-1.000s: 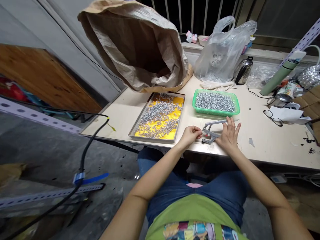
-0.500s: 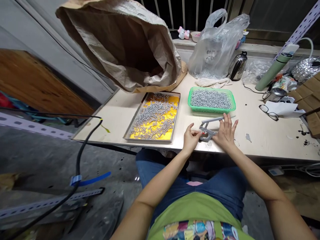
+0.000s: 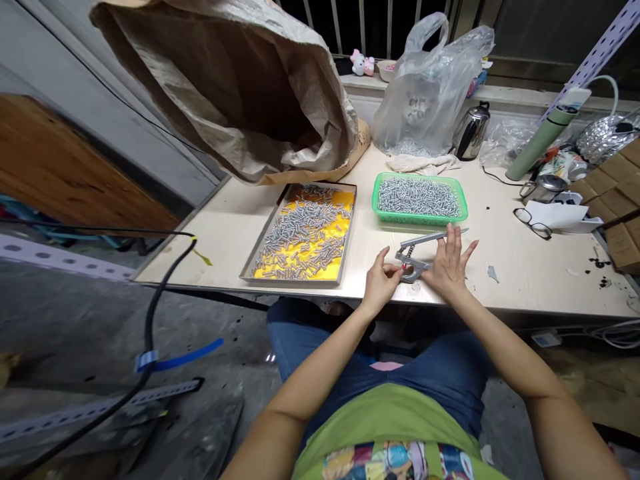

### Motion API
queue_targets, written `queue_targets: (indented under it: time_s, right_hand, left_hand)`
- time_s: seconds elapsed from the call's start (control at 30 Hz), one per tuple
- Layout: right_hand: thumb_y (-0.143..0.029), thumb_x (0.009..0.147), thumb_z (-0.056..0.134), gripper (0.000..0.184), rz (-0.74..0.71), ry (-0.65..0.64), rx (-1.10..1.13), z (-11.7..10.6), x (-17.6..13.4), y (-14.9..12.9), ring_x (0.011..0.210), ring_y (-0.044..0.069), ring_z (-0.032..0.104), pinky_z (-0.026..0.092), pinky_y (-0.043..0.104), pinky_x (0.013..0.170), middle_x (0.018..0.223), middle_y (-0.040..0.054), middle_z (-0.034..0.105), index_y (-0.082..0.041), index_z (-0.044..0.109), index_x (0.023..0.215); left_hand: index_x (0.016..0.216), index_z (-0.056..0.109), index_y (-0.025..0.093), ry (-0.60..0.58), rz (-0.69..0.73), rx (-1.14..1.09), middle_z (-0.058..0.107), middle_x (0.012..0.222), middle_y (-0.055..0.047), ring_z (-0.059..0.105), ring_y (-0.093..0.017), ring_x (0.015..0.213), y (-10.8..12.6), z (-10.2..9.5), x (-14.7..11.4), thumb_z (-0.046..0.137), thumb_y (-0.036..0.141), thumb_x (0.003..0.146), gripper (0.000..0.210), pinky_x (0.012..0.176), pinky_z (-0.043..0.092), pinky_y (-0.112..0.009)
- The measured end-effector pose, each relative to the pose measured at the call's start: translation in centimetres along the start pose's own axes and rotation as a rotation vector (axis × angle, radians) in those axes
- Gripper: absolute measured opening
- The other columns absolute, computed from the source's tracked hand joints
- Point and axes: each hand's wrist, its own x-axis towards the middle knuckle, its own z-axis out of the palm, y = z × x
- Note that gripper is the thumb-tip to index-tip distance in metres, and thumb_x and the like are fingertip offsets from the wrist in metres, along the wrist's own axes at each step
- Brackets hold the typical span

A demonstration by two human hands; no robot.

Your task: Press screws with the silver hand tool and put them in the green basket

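Observation:
A grey metal hand tool (image 3: 414, 271) with a long lever, a coil spring and a small red spot rests at the table's front edge. My left hand (image 3: 381, 283) is closed in a pinch at the tool's left end, by the red spot; whatever is between the fingertips is too small to make out. On the tool's other side, my right hand (image 3: 449, 268) lies with fingers stretched over the lever and the little finger spread away. Just behind stands a green plastic basket (image 3: 420, 219) full of small silvery metal pins. To the left, a shallow tray (image 3: 342, 281) holds more pins on a yellow lining.
A big open paper sack (image 3: 225, 87) leans over the tray. Behind the basket are a white cloth (image 3: 425, 163), a clear plastic bag (image 3: 413, 100) and a metal flask (image 3: 473, 132). Eyeglasses (image 3: 533, 224), papers and cardboard boxes (image 3: 623, 200) occupy the right. A black cable (image 3: 157, 300) hangs at left.
The view has shifted slightly, so everything sits a little further left. Both hands keep nearly the same place at the tool.

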Motion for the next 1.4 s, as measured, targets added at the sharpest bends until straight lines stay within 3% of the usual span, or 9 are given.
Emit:
queue_targets:
  time_s: [0.3, 0.4, 0.5, 0.63, 0.77, 0.87, 1.0, 1.13, 1.4]
  right_hand:
    - [-0.051, 0.086, 0.042, 0.052, -0.013, 0.053, 0.039, 0.1, 0.2, 0.3, 0.135, 0.038, 0.029, 0.005, 0.069, 0.11, 0.134, 0.0244, 0.046, -0.009, 0.052, 0.114]
    - [-0.052, 0.084, 0.046, 0.043, -0.036, 0.064, 0.043, -0.2, 0.5, 0.3, 0.114, 0.033, 0.046, 0.023, 0.06, 0.107, 0.114, 0.0196, 0.058, -0.013, 0.058, 0.099]
    - [-0.056, 0.081, 0.049, 0.042, -0.046, -0.01, 0.037, -0.7, 0.6, 0.2, 0.087, 0.026, 0.052, 0.041, 0.041, 0.085, 0.087, 0.0137, 0.063, -0.015, 0.059, 0.088]
    - [-0.046, 0.082, 0.05, 0.035, -0.003, -0.175, -0.012, -1.5, 0.7, -0.3, 0.076, 0.023, 0.053, 0.034, 0.031, 0.064, 0.076, 0.0131, 0.064, -0.014, 0.062, 0.085]
    - [-0.036, 0.082, 0.048, 0.028, 0.003, -0.379, -0.023, -1.9, 0.7, -0.9, 0.067, 0.021, 0.055, 0.026, 0.028, 0.056, 0.071, 0.0112, 0.065, -0.014, 0.064, 0.083]
    - [-0.037, 0.082, 0.048, 0.029, -0.005, -0.363, -0.017, -2.0, 0.9, -0.9, 0.074, 0.022, 0.057, 0.031, 0.029, 0.06, 0.076, 0.0119, 0.067, -0.014, 0.064, 0.088]
    - [-0.048, 0.083, 0.048, 0.04, -0.028, -0.139, 0.021, -1.8, 0.9, -0.4, 0.093, 0.027, 0.054, 0.039, 0.037, 0.086, 0.099, 0.0164, 0.067, -0.013, 0.062, 0.096]
    - [-0.057, 0.082, 0.047, 0.053, -0.021, 0.004, 0.057, -0.9, 0.7, -0.1, 0.115, 0.032, 0.047, 0.023, 0.052, 0.11, 0.121, 0.0216, 0.059, -0.01, 0.062, 0.1]
    - [-0.062, 0.08, 0.046, 0.067, 0.207, -0.016, 0.097, 0.2, 0.9, 0.8, 0.127, 0.039, 0.039, 0.016, 0.067, 0.109, 0.13, 0.0279, 0.05, -0.004, 0.061, 0.11]
  left_hand:
    - [0.136, 0.044, 0.015, 0.013, 0.023, 0.033, 0.071, 0.074, -0.001, 0.066, -0.017, 0.074, 0.2, 0.2, -0.3, 0.067, 0.013, 0.07, 0.069, 0.08, 0.05, -0.03]
    - [0.135, 0.043, 0.015, 0.018, 0.027, -0.005, 0.068, 0.071, 0.001, 0.064, -0.016, 0.073, 0.2, 0.1, -0.3, 0.068, 0.013, 0.068, 0.071, 0.078, 0.049, -0.03]
    - [0.135, 0.041, 0.016, 0.059, 0.055, -0.106, 0.064, 0.074, 0.002, 0.062, -0.015, 0.074, 0.2, 0.0, -0.4, 0.067, 0.016, 0.069, 0.071, 0.075, 0.048, -0.028]
    - [0.125, 0.047, 0.017, 0.196, 0.073, -0.199, 0.061, 0.078, 0.0, 0.06, -0.013, 0.076, 0.4, -0.3, -0.4, 0.061, 0.022, 0.076, 0.051, 0.074, 0.047, -0.025]
    - [0.086, 0.061, 0.017, 0.191, 0.021, -0.19, 0.059, 0.07, 0.0, 0.058, -0.013, 0.07, 0.7, -0.6, -0.2, 0.058, 0.034, 0.078, 0.019, 0.067, 0.046, -0.024]
    - [0.057, 0.059, 0.016, -0.013, -0.094, -0.162, 0.055, 0.054, 0.0, 0.053, -0.012, 0.056, 1.4, -0.8, -0.2, 0.06, 0.044, 0.075, 0.033, 0.057, 0.043, -0.024]
    - [0.05, 0.063, 0.015, -0.185, -0.216, -0.116, 0.054, 0.047, 0.001, 0.048, -0.01, 0.048, 2.4, -0.9, -0.3, 0.076, 0.042, 0.058, 0.031, 0.05, 0.039, -0.024]
    - [0.05, 0.065, 0.014, -0.153, -0.273, -0.153, 0.059, 0.048, -0.002, 0.048, -0.01, 0.047, 2.7, -0.6, 0.1, 0.08, 0.034, 0.049, 0.026, 0.048, 0.039, -0.024]
    - [0.057, 0.065, 0.014, 0.12, -0.033, -0.191, 0.065, 0.059, -0.002, 0.058, -0.014, 0.061, 4.5, 0.5, 3.9, 0.072, 0.028, 0.062, 0.016, 0.063, 0.046, -0.026]
